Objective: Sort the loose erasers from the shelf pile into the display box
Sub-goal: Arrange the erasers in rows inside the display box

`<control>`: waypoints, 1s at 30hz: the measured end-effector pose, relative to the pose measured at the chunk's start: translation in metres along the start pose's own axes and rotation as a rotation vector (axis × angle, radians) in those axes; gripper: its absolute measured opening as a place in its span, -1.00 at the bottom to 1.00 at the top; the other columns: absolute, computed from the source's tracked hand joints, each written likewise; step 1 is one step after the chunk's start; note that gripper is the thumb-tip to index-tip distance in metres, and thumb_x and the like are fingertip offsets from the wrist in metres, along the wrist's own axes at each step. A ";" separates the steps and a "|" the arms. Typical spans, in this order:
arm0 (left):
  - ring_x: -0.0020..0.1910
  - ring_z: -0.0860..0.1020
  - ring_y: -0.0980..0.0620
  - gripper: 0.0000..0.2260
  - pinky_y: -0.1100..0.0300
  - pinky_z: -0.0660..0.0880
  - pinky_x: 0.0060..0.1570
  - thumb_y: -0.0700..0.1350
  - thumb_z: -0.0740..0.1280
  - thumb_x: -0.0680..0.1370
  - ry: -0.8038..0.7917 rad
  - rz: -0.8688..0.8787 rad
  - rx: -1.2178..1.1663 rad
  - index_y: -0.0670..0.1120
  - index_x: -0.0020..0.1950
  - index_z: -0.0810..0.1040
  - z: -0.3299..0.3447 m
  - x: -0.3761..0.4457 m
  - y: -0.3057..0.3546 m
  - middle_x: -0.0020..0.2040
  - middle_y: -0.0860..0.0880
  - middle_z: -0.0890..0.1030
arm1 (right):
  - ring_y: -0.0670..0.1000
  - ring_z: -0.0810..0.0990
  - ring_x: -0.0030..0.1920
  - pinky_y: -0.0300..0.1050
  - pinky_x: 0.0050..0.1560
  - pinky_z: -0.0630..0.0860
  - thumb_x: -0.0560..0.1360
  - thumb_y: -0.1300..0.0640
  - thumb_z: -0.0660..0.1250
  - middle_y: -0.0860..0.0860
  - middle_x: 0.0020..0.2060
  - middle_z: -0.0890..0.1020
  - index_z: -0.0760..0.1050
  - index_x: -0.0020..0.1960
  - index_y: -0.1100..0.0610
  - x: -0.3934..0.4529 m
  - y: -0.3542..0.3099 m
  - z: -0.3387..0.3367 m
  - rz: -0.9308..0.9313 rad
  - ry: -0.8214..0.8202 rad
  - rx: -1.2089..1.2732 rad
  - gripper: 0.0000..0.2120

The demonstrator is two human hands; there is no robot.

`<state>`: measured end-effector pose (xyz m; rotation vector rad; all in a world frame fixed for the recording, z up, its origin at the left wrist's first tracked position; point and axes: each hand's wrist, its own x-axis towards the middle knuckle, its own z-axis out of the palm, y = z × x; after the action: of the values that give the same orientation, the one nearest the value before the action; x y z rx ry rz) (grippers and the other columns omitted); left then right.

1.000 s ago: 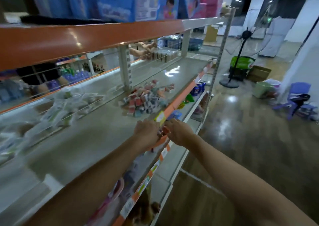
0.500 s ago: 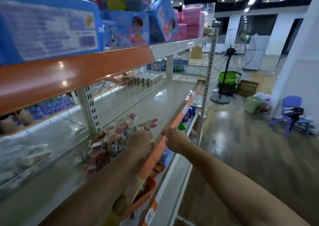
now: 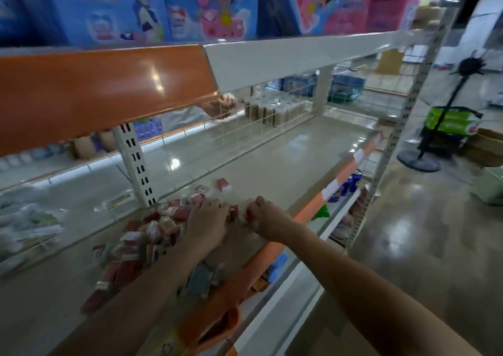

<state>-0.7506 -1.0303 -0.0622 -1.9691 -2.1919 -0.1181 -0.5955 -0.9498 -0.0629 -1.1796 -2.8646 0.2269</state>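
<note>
A pile of small wrapped erasers [image 3: 152, 236], mostly red and white, lies on the middle shelf [image 3: 272, 165]. A few loose erasers [image 3: 223, 183] sit just beyond it. My left hand [image 3: 209, 219] rests on the pile's right end with its fingers stretched over the erasers. My right hand [image 3: 265, 219] is beside it near the shelf's front edge, its curled fingers pinching a small red eraser [image 3: 248, 215]. Another eraser [image 3: 233, 213] stands between the two hands. An orange container [image 3: 217, 325] shows below the shelf's front edge; I cannot tell whether it is the display box.
A perforated upright post [image 3: 136, 165] stands behind the pile, and a wire fence [image 3: 245, 127] runs along the shelf's back. Another person's hand [image 3: 226, 105] shows behind the fence. Blue and pink boxes [image 3: 217, 4] fill the shelf above. A standing fan [image 3: 419, 159] is in the aisle on the right.
Both hands moved from the shelf's orange front edge onto the eraser pile. The view came closer and turned up towards the shelf.
</note>
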 end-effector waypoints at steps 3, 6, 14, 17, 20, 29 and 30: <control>0.26 0.38 -0.08 -0.70 0.06 0.34 0.16 -0.11 0.24 0.53 -0.050 -0.074 0.018 -0.04 0.26 0.40 0.006 0.005 0.009 0.25 -0.07 0.45 | 0.16 0.44 0.12 0.04 0.04 0.46 0.51 0.10 0.23 0.14 0.15 0.38 0.39 0.18 0.16 0.014 0.018 0.011 -0.089 0.046 0.047 -0.73; 0.30 0.36 -0.08 -0.70 0.08 0.33 0.19 -0.15 0.17 0.56 -0.064 -0.144 0.043 -0.03 0.29 0.40 0.008 0.009 0.019 0.28 -0.07 0.43 | 0.16 0.44 0.12 0.06 -0.03 0.45 0.52 0.08 0.20 0.14 0.15 0.38 0.38 0.19 0.18 0.022 0.033 0.014 -0.252 0.077 -0.019 -0.71; 0.21 0.47 -0.03 -0.62 0.12 0.39 0.11 -0.05 0.28 0.53 0.044 -0.318 -0.126 0.04 0.35 0.38 -0.014 -0.009 0.023 0.24 -0.01 0.53 | 0.11 0.53 -0.04 -0.06 -0.04 0.42 0.56 0.04 0.22 0.13 -0.01 0.53 0.52 0.11 0.21 0.026 0.038 -0.002 -0.323 0.072 0.365 -0.73; 0.23 0.45 -0.05 -0.58 0.05 0.36 0.18 0.02 0.30 0.50 0.058 -0.422 -0.156 0.08 0.36 0.38 -0.032 -0.026 0.020 0.22 -0.01 0.54 | 0.07 0.58 -0.11 -0.11 -0.12 0.47 0.59 0.04 0.19 0.11 -0.10 0.60 0.49 0.08 0.22 0.025 0.028 -0.009 -0.326 -0.045 0.582 -0.74; 0.20 0.43 -0.03 -0.55 0.08 0.34 0.16 0.12 0.37 0.43 0.112 -0.488 -0.214 0.02 0.27 0.44 -0.049 -0.052 0.016 0.22 0.00 0.51 | -0.08 0.59 -0.24 -0.25 -0.22 0.53 0.60 0.08 0.18 0.00 -0.22 0.60 0.49 0.04 0.14 0.020 0.009 -0.015 -0.414 -0.186 0.819 -0.83; 0.03 0.47 -0.08 -0.67 0.09 0.38 0.01 0.00 0.47 0.36 0.207 -0.727 -0.200 -0.08 0.07 0.57 -0.093 -0.175 0.000 -0.01 -0.04 0.52 | -0.25 0.48 -0.42 -0.38 -0.34 0.41 0.61 0.17 0.15 -0.10 -0.38 0.51 0.47 -0.11 -0.04 -0.014 -0.090 -0.011 -0.628 -0.310 0.985 -0.80; 0.00 0.47 -0.09 -0.70 0.08 0.40 -0.02 -0.04 0.47 0.35 0.218 -0.754 -0.187 -0.09 0.03 0.58 -0.098 -0.192 -0.001 -0.05 -0.06 0.51 | -0.26 0.48 -0.41 -0.41 -0.36 0.40 0.60 0.19 0.16 -0.09 -0.36 0.52 0.48 -0.07 -0.07 -0.020 -0.104 -0.011 -0.644 -0.321 1.024 -0.80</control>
<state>-0.7245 -1.2360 -0.0035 -1.0235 -2.7044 -0.6231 -0.6529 -1.0361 -0.0361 -0.0317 -2.4815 1.6539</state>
